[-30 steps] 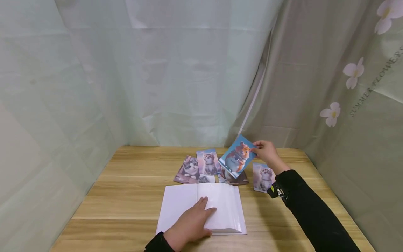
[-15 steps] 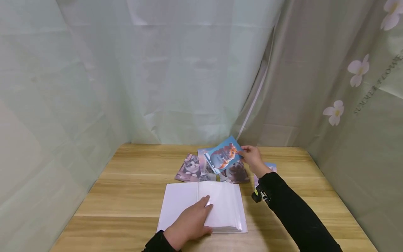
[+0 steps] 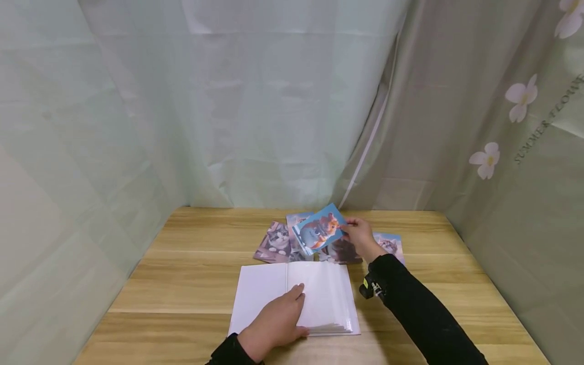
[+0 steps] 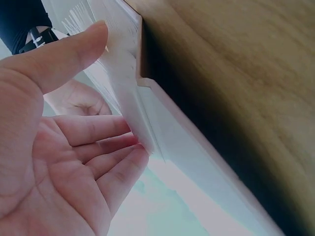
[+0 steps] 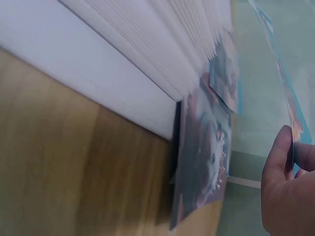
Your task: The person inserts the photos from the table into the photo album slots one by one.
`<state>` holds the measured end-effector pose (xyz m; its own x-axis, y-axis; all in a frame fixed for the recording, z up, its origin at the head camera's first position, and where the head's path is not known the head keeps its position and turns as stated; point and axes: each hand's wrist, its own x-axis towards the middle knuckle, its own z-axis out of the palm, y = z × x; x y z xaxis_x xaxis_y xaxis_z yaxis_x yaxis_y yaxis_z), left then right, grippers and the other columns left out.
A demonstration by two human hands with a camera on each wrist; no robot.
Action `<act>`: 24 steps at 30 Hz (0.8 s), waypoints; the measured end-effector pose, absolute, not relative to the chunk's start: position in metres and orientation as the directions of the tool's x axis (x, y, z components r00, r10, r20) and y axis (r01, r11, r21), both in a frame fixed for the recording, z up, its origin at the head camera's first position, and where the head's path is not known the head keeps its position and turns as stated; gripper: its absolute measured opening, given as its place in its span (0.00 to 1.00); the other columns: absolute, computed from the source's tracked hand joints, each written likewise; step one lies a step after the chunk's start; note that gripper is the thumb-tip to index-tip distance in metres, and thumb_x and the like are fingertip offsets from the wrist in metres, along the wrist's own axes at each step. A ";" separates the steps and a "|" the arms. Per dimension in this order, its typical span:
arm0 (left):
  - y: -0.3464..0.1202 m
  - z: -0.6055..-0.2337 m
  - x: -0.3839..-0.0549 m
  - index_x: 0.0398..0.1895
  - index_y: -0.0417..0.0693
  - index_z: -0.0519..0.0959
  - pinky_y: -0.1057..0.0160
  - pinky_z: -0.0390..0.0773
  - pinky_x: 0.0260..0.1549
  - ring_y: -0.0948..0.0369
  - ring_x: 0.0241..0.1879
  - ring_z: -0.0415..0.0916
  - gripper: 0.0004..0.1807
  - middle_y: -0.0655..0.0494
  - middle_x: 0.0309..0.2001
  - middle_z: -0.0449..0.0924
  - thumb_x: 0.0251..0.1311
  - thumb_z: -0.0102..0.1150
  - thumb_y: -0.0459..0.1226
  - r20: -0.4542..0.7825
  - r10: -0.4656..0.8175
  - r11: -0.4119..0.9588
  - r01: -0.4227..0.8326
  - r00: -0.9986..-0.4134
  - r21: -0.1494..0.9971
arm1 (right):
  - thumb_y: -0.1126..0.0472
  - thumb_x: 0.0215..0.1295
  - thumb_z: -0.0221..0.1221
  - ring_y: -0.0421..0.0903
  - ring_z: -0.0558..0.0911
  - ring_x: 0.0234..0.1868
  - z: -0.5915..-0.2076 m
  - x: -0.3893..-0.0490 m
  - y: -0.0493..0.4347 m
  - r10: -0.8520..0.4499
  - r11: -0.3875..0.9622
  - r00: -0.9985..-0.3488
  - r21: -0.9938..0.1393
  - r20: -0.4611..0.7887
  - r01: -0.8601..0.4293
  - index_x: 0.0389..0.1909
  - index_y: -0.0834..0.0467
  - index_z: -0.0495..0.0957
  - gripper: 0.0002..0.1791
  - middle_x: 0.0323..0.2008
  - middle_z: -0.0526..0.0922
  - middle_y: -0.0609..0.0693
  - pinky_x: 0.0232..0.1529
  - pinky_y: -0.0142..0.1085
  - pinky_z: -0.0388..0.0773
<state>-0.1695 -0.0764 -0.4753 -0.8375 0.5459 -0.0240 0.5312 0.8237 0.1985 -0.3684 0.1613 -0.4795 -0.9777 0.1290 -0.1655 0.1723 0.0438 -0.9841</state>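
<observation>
From where I stand, a pale grey-green cloth curtain [image 3: 114, 126] hangs on the left, behind a light wood-grain table [image 3: 182, 274]. Coming in from the near edge is a black sleeve [image 3: 230, 352], and from it the left hand [image 3: 276, 319], its fingers straight and its thumb held apart. It lies against an open white album [image 3: 260, 286] with a thick stack of pages, touching them without gripping anything. The album lies at the near middle of the table.

Just beyond it lies a mauve card with a grey-and-white cat [image 3: 277, 243], then a pink card with a blue top edge [image 3: 296, 219], mostly covered from view. In front of that, a blue card with cartoon animals [image 3: 319, 230] is held up, tilted, clear of the table. A dark brown picture card [image 3: 341, 251] lies lower down.

The right hand [image 3: 362, 238] pinches the blue card by its right edge between thumb and fingers. Beyond the wrist, a kitten card with a blue edge [image 3: 391, 243] is partly hidden by the forearm. Far right, white printed flowers [image 3: 485, 160] run beside dark capitals: "SUMMER", then "FLOW…", cut off.
</observation>
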 end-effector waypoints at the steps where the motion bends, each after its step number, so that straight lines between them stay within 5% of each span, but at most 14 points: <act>1: -0.077 -0.475 -0.169 0.61 0.32 0.76 0.59 0.76 0.58 0.52 0.63 0.74 0.42 0.41 0.69 0.69 0.51 0.74 0.54 -0.022 0.546 0.824 0.531 -0.838 0.198 | 0.71 0.69 0.58 0.43 0.78 0.30 -0.481 -0.368 0.160 0.129 0.039 -0.978 -0.984 -0.166 0.172 0.53 0.71 0.74 0.14 0.36 0.75 0.54 0.37 0.39 0.84; 10: -0.077 -0.479 -0.170 0.62 0.32 0.74 0.61 0.77 0.57 0.53 0.61 0.76 0.43 0.42 0.69 0.68 0.53 0.73 0.54 -0.023 0.548 0.822 0.534 -0.836 0.196 | 0.69 0.72 0.56 0.45 0.79 0.36 -0.487 -0.363 0.155 0.089 0.040 -0.978 -0.980 -0.191 0.195 0.58 0.68 0.73 0.16 0.41 0.75 0.57 0.52 0.50 0.81; 24: -0.078 -0.479 -0.170 0.62 0.32 0.75 0.61 0.77 0.57 0.54 0.61 0.76 0.42 0.42 0.68 0.70 0.52 0.74 0.54 -0.015 0.551 0.820 0.538 -0.834 0.195 | 0.68 0.73 0.56 0.47 0.78 0.38 -0.491 -0.364 0.148 0.065 0.052 -0.975 -0.975 -0.211 0.214 0.58 0.68 0.73 0.16 0.42 0.73 0.57 0.50 0.48 0.82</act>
